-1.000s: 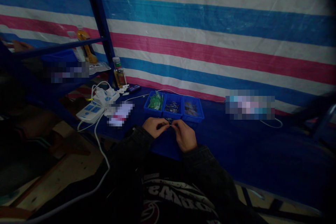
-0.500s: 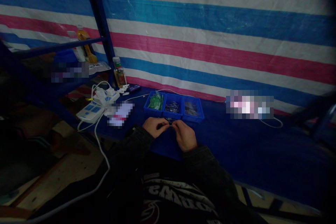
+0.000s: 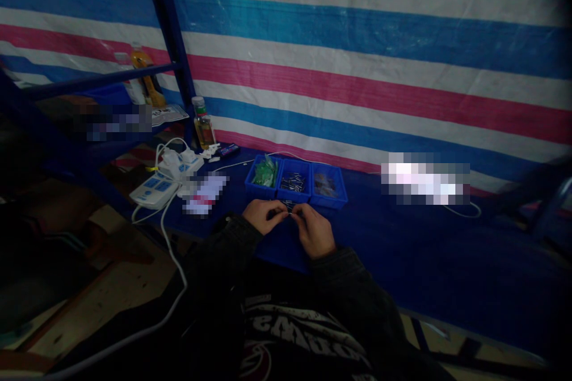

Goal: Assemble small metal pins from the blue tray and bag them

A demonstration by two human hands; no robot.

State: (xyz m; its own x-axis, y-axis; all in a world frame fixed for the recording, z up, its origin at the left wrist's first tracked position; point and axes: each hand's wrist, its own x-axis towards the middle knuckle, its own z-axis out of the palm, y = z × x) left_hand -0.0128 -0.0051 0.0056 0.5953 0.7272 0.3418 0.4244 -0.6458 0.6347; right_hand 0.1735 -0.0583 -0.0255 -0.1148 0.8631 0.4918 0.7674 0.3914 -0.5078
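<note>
Noted near the front edge of the desk point(image 3: 393, 238): left hand point(image 3: 266, 216) and right hand point(image 3: 314, 231), tip to tip, pinching a small thin piece point(image 3: 290, 213), too dark to identify. Probably gripped from 2 sides for steadiness. Observed just beyond: dark slender pieces point(image 3: 288, 205), whether held or lying loose impossible to tell. Found towards the back edge: 3 blue trays point(image 3: 292, 195) in a row, holding green packets point(image 3: 265, 172), metal pins point(image 3: 293, 181) and brownish pieces point(image 3: 325, 185), presumably separated by kind for short reach.

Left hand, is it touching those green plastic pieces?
Apart: the head view shows the blue bin's front wall between the left hand and green plastic pieces.
</note>
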